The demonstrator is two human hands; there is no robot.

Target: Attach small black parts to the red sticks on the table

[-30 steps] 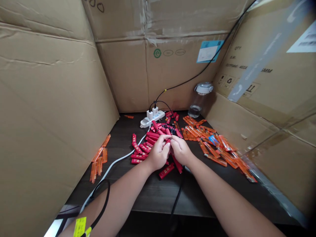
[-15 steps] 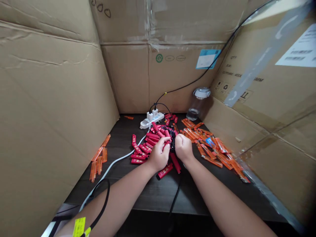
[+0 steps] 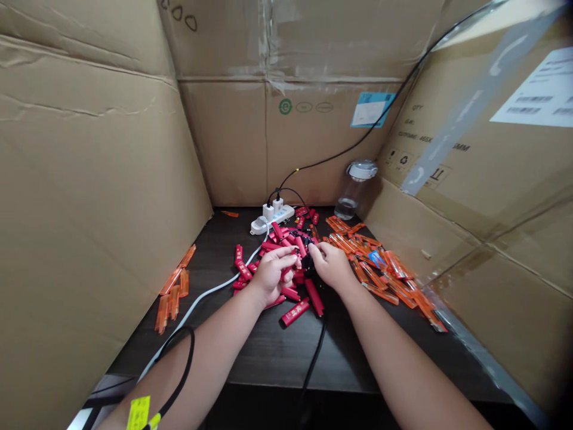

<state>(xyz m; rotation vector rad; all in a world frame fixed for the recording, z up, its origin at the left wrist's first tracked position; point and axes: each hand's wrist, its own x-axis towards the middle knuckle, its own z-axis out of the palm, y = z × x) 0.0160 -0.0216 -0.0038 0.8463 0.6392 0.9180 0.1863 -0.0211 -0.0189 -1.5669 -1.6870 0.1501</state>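
Observation:
My left hand (image 3: 271, 275) is curled around a small red case (image 3: 286, 272), mostly covered by the fingers. A light-coloured bit shows at its fingertips, too small to name. My right hand (image 3: 332, 264) is beside it, thumb and fingers bent towards some small black parts (image 3: 307, 263); what is between its fingertips is hidden. Around and below both hands lies a loose heap of red cases with gold lettering. Two of them stand out in front: one red case (image 3: 294, 313) lies slanted, and a longer red case (image 3: 314, 297) lies beside it.
Orange see-through strips (image 3: 394, 278) are heaped on the right, with several more (image 3: 172, 298) at the left. Behind are a white power strip (image 3: 273, 221) with plugs and a clear bottle (image 3: 348, 200). A white cable (image 3: 210, 291) crosses the dark table (image 3: 268, 358); cardboard walls (image 3: 233, 143) surround it.
My left hand has turned and moved slightly left, away from the right hand, its fingers lifting. My right hand has gone from a closed fist to thumb and fingers pointing at the black parts.

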